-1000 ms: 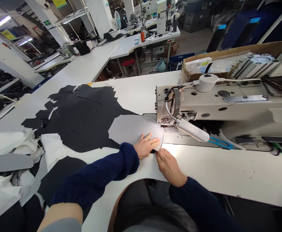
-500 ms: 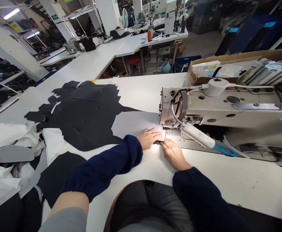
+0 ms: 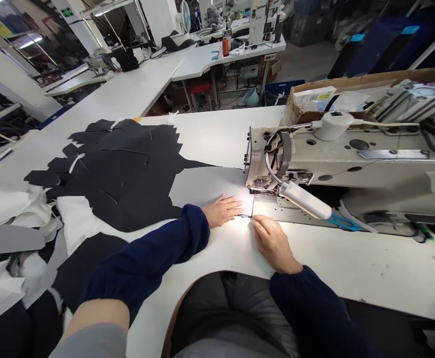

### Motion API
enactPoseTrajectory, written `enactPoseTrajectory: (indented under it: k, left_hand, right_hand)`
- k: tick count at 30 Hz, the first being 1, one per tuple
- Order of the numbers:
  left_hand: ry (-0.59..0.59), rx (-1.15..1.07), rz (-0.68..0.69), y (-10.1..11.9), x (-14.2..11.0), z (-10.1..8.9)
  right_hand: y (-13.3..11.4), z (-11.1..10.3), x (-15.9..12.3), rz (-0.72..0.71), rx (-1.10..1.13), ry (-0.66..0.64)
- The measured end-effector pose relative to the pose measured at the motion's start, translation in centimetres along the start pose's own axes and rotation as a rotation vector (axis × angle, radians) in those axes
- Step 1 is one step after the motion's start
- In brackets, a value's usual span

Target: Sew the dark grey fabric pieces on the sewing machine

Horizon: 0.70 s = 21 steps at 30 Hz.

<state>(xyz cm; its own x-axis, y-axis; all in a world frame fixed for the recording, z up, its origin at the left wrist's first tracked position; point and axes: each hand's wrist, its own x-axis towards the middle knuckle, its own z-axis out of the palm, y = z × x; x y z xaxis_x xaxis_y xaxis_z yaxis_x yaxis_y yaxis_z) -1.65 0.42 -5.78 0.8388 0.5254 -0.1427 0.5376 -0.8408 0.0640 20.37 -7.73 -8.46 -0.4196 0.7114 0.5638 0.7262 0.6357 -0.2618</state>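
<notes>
A light grey fabric piece (image 3: pixel 206 185) lies on the table with its right end at the needle area of the sewing machine (image 3: pixel 355 159). Black fabric shows along its edges. My left hand (image 3: pixel 222 211) rests flat on the front part of this piece, fingers stretched out and a little apart. At the front right corner of the same piece is my right hand (image 3: pixel 274 243), its fingers curled and pressed together on the edge; the thumb is mostly hidden. A white lamp (image 3: pixel 306 200) on a bendy metal neck lights the spot.
Overlapping black fabric pieces (image 3: pixel 135 174) spread over the table to the left. White fabric scraps (image 3: pixel 77 219) are heaped at the far left. Behind the machine stands a cardboard box (image 3: pixel 295 102) with things in it. Other worktables (image 3: pixel 198 64) stand farther back.
My left hand has slid left along the grey fabric, away from the machine, with its fingers flatter. My right hand has shifted slightly right, still at the corner. The camera view has tilted slightly.
</notes>
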Motion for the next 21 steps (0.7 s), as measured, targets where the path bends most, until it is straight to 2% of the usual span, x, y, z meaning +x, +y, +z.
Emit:
enactPoseTrajectory:
  k: [4, 10, 16, 21]
  left_hand:
    - [0.061, 0.071, -0.004, 0.8, -0.1, -0.5]
    - [0.128, 0.127, -0.103, 2.0, 0.0, -0.3]
    - [0.152, 0.147, -0.15, 2.4, 0.2, -0.1]
    - [0.106, 0.18, -0.136, 2.8, 0.7, -0.6]
  right_hand:
    - [-0.9, 1.0, 0.6, -0.107, -0.062, -0.088]
    - [-1.2, 1.1, -0.1, -0.059, -0.079, -0.189]
    - [-1.3, 1.3, -0.3, -0.06, -0.101, -0.074]
    - [-1.4, 2.0, 0.2, -0.06, -0.12, -0.135]
